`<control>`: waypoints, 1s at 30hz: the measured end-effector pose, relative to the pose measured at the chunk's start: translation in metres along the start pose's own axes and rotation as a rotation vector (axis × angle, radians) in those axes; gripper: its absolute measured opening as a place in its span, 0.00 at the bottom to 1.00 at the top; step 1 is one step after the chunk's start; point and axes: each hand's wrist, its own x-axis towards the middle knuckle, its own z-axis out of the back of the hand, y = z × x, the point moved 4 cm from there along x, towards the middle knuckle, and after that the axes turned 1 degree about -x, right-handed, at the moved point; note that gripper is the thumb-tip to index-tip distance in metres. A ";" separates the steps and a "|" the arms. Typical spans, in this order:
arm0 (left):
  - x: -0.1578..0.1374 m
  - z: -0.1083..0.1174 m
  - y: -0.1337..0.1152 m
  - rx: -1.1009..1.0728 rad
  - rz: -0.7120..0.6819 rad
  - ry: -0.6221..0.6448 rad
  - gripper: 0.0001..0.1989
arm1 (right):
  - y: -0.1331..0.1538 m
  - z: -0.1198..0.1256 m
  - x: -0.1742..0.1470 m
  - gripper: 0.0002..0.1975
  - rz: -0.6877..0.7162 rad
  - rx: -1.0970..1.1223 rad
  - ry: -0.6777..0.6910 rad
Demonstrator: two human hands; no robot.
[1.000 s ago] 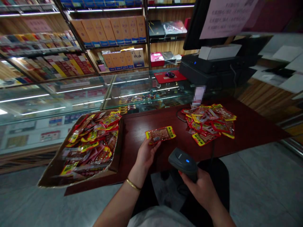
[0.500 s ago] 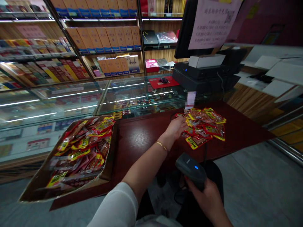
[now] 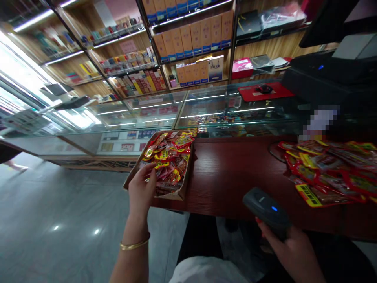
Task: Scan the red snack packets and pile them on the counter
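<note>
My left hand (image 3: pixel 141 188), with a gold bangle on the wrist, is over the near left side of a cardboard box (image 3: pixel 182 192). Its thumb and fingers are apart, close to the red and yellow snack packets (image 3: pixel 166 157) heaped inside; whether the fingertips touch one is unclear. In my right hand (image 3: pixel 297 249) is a dark barcode scanner (image 3: pixel 266 210) with a lit blue light, held above my lap at the table's near edge. A loose pile of similar packets (image 3: pixel 324 169) lies on the table's right side.
Both box and pile rest on a dark red wooden table (image 3: pixel 226 169). Behind it runs a glass display counter (image 3: pixel 218 104), bearing a mouse (image 3: pixel 263 89) on a red mat. A black monitor (image 3: pixel 326 23) stands at the right, and stocked shelves line the back wall.
My left hand has left the packet pile on the right and moved to the box on the left. The view has swung left. My right hand still holds the scanner.
</note>
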 end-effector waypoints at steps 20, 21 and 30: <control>0.024 -0.007 -0.012 0.501 -0.207 0.089 0.14 | -0.009 0.001 -0.010 0.21 -0.103 -0.004 0.025; 0.017 0.001 -0.019 0.400 -0.173 0.022 0.14 | -0.007 0.002 -0.008 0.20 -0.090 -0.016 0.014; -0.034 -0.057 -0.072 -0.978 0.312 0.247 0.16 | -0.002 0.011 -0.006 0.20 -0.063 -0.032 -0.052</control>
